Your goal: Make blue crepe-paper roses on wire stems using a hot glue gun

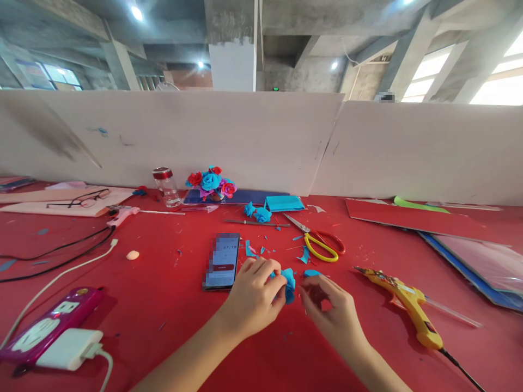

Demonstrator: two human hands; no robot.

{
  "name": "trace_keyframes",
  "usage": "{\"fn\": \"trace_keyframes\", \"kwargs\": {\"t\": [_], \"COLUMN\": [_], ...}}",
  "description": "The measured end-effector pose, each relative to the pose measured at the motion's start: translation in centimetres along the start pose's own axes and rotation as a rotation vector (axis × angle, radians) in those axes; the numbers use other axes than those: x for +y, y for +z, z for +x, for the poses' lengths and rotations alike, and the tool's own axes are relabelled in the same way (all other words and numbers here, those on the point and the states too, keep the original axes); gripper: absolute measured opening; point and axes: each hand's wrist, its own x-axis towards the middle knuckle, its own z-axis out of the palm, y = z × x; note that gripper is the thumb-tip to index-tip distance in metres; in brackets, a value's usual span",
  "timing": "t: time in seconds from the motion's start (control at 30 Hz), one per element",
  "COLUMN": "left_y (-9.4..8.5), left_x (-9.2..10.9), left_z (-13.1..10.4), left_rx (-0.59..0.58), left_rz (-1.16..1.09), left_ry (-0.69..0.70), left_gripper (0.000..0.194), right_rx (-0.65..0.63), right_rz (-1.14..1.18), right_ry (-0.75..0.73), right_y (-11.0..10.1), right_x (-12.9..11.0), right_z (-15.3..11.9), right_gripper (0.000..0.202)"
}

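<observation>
beside the phone (pixel 221 261) (screen blurred), left hand (pixel 253 296) pinches a blue paper flower (pixel 289 283).

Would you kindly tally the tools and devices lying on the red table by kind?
Glue guns: 2, yellow glue gun and pink glue gun
Scissors: 1
Phone: 1
Power strip: 1
Glasses: 1
Total: 6
The left hand holds a blue paper flower; the right hand is beside it.

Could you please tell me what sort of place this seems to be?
Probably a craft workstation in a bare concrete hall: a glue gun, scissors and finished paper flowers lie on a red table behind white divider boards.
</observation>
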Motion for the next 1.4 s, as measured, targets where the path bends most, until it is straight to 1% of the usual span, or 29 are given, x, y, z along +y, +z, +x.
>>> {"fn": "trace_keyframes", "kwargs": {"t": [0.07,0.13,0.3,0.4,0.47,0.6,0.67,0.8,0.97,1.1,1.17,1.3,1.4], "left_y": [0.0,-0.1,0.0,0.1,0.2,0.3,0.5,0.8,1.0,0.8,0.7,0.8,0.9], "left_x": [0.0,0.1,0.1,0.1,0.2,0.4,0.4,0.5,0.5,0.4,0.4,0.4,0.4], "left_z": [0.0,0.1,0.0,-0.1,-0.1,0.0,-0.1,-0.1,-0.1,-0.1,-0.1,-0.1,0.0], "left_rx": [0.014,0.027,0.035,0.027,0.022,0.042,0.05,0.037,0.032,0.031,0.023,-0.001,-0.044], "left_rz": [0.0,-0.008,-0.042,-0.078,-0.108,-0.153,-0.164,-0.183,-0.175,-0.172,-0.183,-0.229,-0.268], "left_ry": [0.0,-0.004,-0.017,-0.037,-0.058,-0.101,-0.126,-0.166,-0.15,-0.144,-0.163,-0.236,-0.298], "left_gripper": [0.012,0.012,0.01,0.01,0.011,0.013,0.013,0.013,0.013,0.013,0.019,0.039,0.046], "right_rx": [-0.016,-0.028,-0.019,-0.003,-0.014,0.002,0.018,0.011,0.036,0.033,0.029,0.004,-0.019], "right_rz": [-0.057,-0.076,-0.045,-0.042,-0.055,-0.083,-0.08,-0.068,-0.089,-0.048,-0.008,0.065,0.097], "right_ry": [-0.122,-0.169,-0.119,-0.146,-0.168,-0.207,-0.181,-0.11,-0.093,-0.091,-0.071,-0.008,0.017], "right_y": [0.0,0.1,0.4,0.5,0.6,0.8,0.9,1.2,1.5,1.5,1.4,1.3,1.2], "right_x": [0.0,0.1,0.1,0.3,0.4,0.5,0.4,0.3,0.4,0.2,0.1,-0.1,0.0], "right_z": [-0.1,-0.1,0.2,0.3,0.3,0.1,0.2,0.3,0.3,0.2,0.3,0.6,0.8], "right_gripper": [0.004,0.004,0.007,0.005,0.004,0.006,0.007,0.004,0.008,0.01,0.011,0.01,0.011]}}
